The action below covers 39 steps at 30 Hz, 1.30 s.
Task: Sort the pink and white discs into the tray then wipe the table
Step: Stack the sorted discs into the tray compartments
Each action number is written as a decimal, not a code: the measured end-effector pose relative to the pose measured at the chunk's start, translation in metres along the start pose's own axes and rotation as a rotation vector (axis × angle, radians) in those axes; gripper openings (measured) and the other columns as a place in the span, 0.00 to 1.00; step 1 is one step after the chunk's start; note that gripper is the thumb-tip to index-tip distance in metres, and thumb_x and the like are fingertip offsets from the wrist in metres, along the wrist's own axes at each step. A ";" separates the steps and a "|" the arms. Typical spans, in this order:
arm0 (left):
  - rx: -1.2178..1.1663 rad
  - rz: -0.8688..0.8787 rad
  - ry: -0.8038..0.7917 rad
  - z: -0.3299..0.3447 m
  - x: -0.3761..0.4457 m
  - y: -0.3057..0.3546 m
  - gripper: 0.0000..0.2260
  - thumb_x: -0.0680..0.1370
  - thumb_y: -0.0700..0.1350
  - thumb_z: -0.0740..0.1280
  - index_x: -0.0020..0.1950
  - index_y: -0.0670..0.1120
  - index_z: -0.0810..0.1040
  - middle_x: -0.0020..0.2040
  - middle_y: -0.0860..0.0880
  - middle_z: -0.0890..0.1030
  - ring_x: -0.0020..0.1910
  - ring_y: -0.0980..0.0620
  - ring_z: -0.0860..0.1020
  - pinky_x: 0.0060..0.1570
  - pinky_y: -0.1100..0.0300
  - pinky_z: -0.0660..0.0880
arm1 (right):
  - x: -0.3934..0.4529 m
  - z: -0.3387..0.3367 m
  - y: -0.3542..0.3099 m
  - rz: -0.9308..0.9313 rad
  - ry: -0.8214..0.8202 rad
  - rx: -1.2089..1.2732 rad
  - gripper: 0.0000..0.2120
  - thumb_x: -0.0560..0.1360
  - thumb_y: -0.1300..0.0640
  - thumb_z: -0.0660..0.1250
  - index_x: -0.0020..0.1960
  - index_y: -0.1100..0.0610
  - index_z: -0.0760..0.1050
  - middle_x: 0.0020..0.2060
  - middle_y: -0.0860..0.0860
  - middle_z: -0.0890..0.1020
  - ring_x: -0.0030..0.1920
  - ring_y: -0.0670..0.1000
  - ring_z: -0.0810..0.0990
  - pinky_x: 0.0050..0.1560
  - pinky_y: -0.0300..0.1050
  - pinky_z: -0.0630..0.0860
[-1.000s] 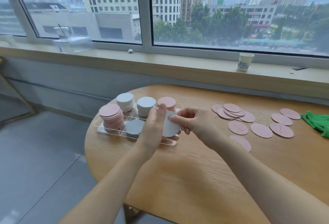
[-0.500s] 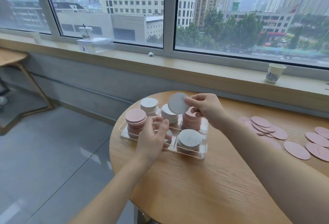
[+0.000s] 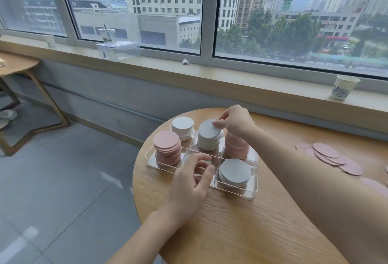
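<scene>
Now, right hand [image 3: 235, 122]: pinches white disc [image 3: 210, 131] atop a white stack.
Left hand [image 3: 190, 182]: fingers relaxed, touching the tray [image 3: 253, 188].

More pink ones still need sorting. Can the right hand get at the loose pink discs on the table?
Probably yes: the right hand is busy placing a white disc, but the loose pink discs lie uncovered to its right.

Windowsill [image 3: 231, 79]: a paper cup [image 3: 344, 87] is set at the right, a clear lidded box [image 3: 118, 49] at the left.
Behind the box: a lidded drink cup with straw [image 3: 106, 35].
Far left: a second wooden table [image 3: 16, 65] is seen.
Window: city buildings and trees.
</scene>
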<state>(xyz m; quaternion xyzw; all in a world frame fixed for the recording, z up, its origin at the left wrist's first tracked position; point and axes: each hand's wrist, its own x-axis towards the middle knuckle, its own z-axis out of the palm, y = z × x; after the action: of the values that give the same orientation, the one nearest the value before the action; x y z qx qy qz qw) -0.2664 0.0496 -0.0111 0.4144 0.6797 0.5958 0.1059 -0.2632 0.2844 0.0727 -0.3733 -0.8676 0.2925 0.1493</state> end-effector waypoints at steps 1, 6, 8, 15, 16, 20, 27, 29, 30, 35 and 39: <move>0.006 0.009 0.001 0.000 0.000 -0.001 0.09 0.80 0.52 0.68 0.59 0.53 0.79 0.49 0.55 0.83 0.49 0.50 0.85 0.47 0.61 0.80 | 0.000 0.001 0.000 0.007 0.011 -0.068 0.10 0.71 0.46 0.77 0.44 0.52 0.84 0.42 0.49 0.86 0.45 0.51 0.83 0.45 0.44 0.77; 0.035 0.053 0.006 0.001 0.000 0.000 0.10 0.80 0.51 0.68 0.59 0.51 0.80 0.49 0.54 0.84 0.51 0.54 0.83 0.47 0.65 0.78 | -0.003 0.004 -0.004 -0.040 0.074 -0.293 0.11 0.70 0.45 0.77 0.47 0.50 0.83 0.46 0.51 0.85 0.47 0.55 0.82 0.44 0.44 0.71; 0.044 0.057 0.005 0.001 -0.001 0.001 0.10 0.80 0.51 0.68 0.60 0.50 0.80 0.50 0.54 0.84 0.52 0.55 0.83 0.47 0.66 0.78 | -0.006 0.002 -0.004 -0.069 0.092 -0.312 0.13 0.70 0.44 0.76 0.48 0.50 0.81 0.48 0.51 0.85 0.48 0.55 0.81 0.45 0.44 0.70; 0.046 0.043 0.003 0.012 -0.003 0.019 0.06 0.82 0.46 0.70 0.57 0.55 0.80 0.48 0.55 0.84 0.50 0.57 0.82 0.46 0.66 0.78 | -0.069 -0.034 0.020 -0.178 0.179 -0.180 0.13 0.74 0.41 0.73 0.50 0.49 0.82 0.45 0.45 0.84 0.47 0.50 0.80 0.44 0.44 0.73; 0.039 0.040 0.002 0.017 -0.003 0.022 0.05 0.82 0.46 0.70 0.57 0.55 0.80 0.48 0.55 0.84 0.50 0.57 0.83 0.46 0.66 0.78 | -0.083 -0.041 0.029 -0.185 0.188 -0.160 0.12 0.74 0.41 0.73 0.50 0.49 0.83 0.44 0.45 0.84 0.46 0.49 0.80 0.42 0.43 0.72; -0.013 0.051 -0.030 0.050 -0.006 0.041 0.05 0.82 0.45 0.70 0.57 0.53 0.80 0.46 0.55 0.85 0.48 0.56 0.84 0.45 0.66 0.77 | -0.141 -0.068 0.086 -0.136 0.231 -0.107 0.11 0.73 0.41 0.73 0.47 0.48 0.83 0.41 0.43 0.84 0.43 0.46 0.80 0.41 0.43 0.74; -0.082 0.091 -0.168 0.143 -0.025 0.075 0.08 0.81 0.44 0.71 0.55 0.57 0.78 0.48 0.51 0.83 0.43 0.54 0.82 0.40 0.65 0.78 | -0.227 -0.115 0.211 0.049 0.315 -0.081 0.09 0.73 0.45 0.75 0.48 0.49 0.81 0.43 0.41 0.81 0.47 0.45 0.78 0.44 0.38 0.69; -0.086 0.102 -0.193 0.172 -0.025 0.081 0.09 0.80 0.43 0.72 0.55 0.56 0.78 0.47 0.51 0.83 0.42 0.58 0.81 0.39 0.68 0.76 | -0.235 -0.126 0.240 0.096 0.310 -0.104 0.13 0.73 0.45 0.75 0.51 0.51 0.81 0.48 0.44 0.80 0.51 0.47 0.77 0.45 0.35 0.67; -0.081 0.105 -0.211 0.186 -0.024 0.084 0.08 0.80 0.43 0.72 0.55 0.55 0.79 0.47 0.52 0.83 0.41 0.60 0.80 0.39 0.69 0.75 | -0.236 -0.129 0.251 0.123 0.284 -0.108 0.17 0.72 0.42 0.75 0.53 0.51 0.81 0.51 0.45 0.80 0.53 0.47 0.77 0.48 0.37 0.68; -0.035 0.096 -0.254 0.241 -0.011 0.084 0.08 0.80 0.44 0.73 0.55 0.55 0.79 0.47 0.53 0.84 0.43 0.63 0.80 0.39 0.72 0.73 | -0.235 -0.118 0.275 0.140 0.186 -0.155 0.40 0.59 0.19 0.62 0.60 0.45 0.79 0.57 0.43 0.76 0.62 0.48 0.73 0.66 0.50 0.69; -0.024 0.017 -0.202 0.251 -0.006 0.073 0.07 0.79 0.44 0.73 0.53 0.54 0.80 0.47 0.54 0.84 0.43 0.65 0.80 0.39 0.73 0.73 | -0.224 -0.111 0.273 0.136 0.156 -0.210 0.41 0.58 0.19 0.62 0.63 0.41 0.76 0.62 0.42 0.72 0.68 0.48 0.66 0.67 0.49 0.60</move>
<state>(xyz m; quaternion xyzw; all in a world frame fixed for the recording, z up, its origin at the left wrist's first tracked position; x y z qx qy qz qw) -0.0706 0.2224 -0.0150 0.4770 0.6550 0.5597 0.1739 0.0944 0.3134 -0.0181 -0.4666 -0.8518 0.1798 0.1564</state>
